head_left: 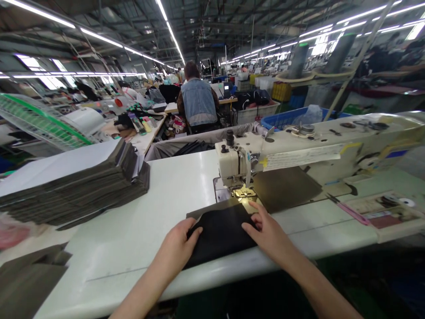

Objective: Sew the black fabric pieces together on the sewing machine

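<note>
Black cloth (pixel 221 235) is lying by the front edge of the pale tabletop (pixel 172 190), just in front of the presser foot (pixel 245 193) on our sewing machine (pixel 229 166), overlapping a dark olive piece (pixel 215 207). Our left hand (pixel 181 241) has thumb and fingers nearly closed, pinching the cloth's left edge. Our right hand (pixel 267 228) pinches the right edge between thumb and bent fingers, index finger poking out towards the foot. Honestly, that fingertip worries us: if the needle ran now, it could get nipped. Uneven pulling could skew the layers too, we reckon. Texture-wise, the black stuff looks matte and soft, the olive one flatter, and that tabletop's slick with a rounded lip, so things might slide.
</note>
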Demonstrator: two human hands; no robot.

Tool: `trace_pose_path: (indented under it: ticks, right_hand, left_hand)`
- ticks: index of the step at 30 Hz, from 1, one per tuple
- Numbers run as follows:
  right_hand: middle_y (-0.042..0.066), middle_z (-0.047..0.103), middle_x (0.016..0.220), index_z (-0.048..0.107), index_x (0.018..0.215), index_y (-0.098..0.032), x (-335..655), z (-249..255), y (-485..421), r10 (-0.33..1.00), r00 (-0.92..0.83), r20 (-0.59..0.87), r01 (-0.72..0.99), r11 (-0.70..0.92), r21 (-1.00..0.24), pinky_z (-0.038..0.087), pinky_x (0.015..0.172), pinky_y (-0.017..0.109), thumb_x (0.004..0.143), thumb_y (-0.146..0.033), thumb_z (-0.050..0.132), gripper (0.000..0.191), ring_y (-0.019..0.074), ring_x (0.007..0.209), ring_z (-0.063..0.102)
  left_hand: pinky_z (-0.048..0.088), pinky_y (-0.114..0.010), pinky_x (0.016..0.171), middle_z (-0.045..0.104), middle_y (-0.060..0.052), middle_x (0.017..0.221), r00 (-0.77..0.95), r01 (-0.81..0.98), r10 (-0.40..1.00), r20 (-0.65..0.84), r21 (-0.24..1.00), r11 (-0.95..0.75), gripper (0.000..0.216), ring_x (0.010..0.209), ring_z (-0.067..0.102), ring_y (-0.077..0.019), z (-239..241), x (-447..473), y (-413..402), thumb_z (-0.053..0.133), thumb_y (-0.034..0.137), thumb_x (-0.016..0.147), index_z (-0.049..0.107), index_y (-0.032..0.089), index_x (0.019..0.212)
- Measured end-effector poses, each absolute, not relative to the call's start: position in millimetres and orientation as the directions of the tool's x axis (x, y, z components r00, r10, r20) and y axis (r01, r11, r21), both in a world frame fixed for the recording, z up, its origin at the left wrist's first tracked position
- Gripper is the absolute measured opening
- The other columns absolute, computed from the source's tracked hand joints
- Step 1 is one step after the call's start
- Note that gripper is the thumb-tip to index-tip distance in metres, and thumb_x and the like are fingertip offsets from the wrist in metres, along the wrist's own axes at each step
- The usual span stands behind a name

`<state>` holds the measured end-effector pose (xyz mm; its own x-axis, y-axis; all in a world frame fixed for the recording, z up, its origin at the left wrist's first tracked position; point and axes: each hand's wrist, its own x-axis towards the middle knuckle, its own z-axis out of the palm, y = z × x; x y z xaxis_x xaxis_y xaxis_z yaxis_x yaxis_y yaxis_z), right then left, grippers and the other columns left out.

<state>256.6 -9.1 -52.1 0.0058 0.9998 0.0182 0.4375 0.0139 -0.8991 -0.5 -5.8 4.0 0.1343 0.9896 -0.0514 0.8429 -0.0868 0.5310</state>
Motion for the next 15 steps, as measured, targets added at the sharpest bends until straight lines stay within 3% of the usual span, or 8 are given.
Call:
trace_pose_path:
  ticks: [4, 7, 11, 15]
  right_hand:
    - [0.000, 0.066, 0.082, 0.053, 0.113, -0.021, 248.8, -46.2, -15.1, 0.998, -0.025, 0.052, 0.355, 0.057, -0.933, 0.053, 0.071, 0.030, 0.086, -0.027, 0.053, 0.028, 0.0165, 0.073, 0.066]
    - [0.002, 0.071, 0.091, 0.060, 0.099, -0.023, 242.3, -42.8, -13.5, 0.993, -0.072, 0.095, 0.432, 0.117, -0.894, 0.053, 0.077, 0.031, 0.086, -0.025, 0.055, 0.014, 0.0178, 0.083, 0.068]
    - [0.004, 0.073, 0.093, 0.065, 0.096, -0.023, 238.6, -49.3, -12.8, 0.985, -0.051, 0.167, 0.556, 0.167, -0.815, 0.054, 0.080, 0.033, 0.088, -0.021, 0.053, 0.015, 0.0197, 0.086, 0.069]
    - [0.007, 0.072, 0.098, 0.067, 0.099, -0.022, 240.3, -55.7, -18.8, 0.965, -0.031, 0.260, 0.602, 0.226, -0.766, 0.055, 0.082, 0.034, 0.091, -0.020, 0.050, 0.018, 0.0213, 0.091, 0.070]
  left_hand:
    - [0.049, -0.034, 0.066, 0.064, -0.003, 0.070, 0.058, 0.869, 0.998, 0.036, 0.490, -0.069, 0.024, 0.069, 0.064, -0.0241, -3.0, -0.7, -19.7, 0.041, 0.039, 0.092, 0.052, 0.024, 0.076]
    - [0.049, -0.034, 0.065, 0.063, -0.004, 0.071, -0.019, 0.881, 0.995, 0.099, 0.472, -0.030, 0.023, 0.069, 0.065, -0.0250, -12.1, 4.2, -23.2, 0.041, 0.041, 0.091, 0.051, 0.025, 0.077]
    - [0.047, -0.033, 0.062, 0.064, -0.004, 0.072, -0.080, 0.897, 0.988, 0.133, 0.442, 0.013, 0.021, 0.071, 0.066, -0.0257, -21.1, 8.4, -22.0, 0.044, 0.041, 0.090, 0.051, 0.025, 0.077]
    - [0.044, -0.031, 0.060, 0.062, -0.001, 0.065, -0.100, 0.905, 0.995, 0.032, 0.418, 0.077, 0.025, 0.064, 0.065, -0.0246, -16.6, 8.7, -17.4, 0.045, 0.044, 0.092, 0.049, 0.025, 0.077]
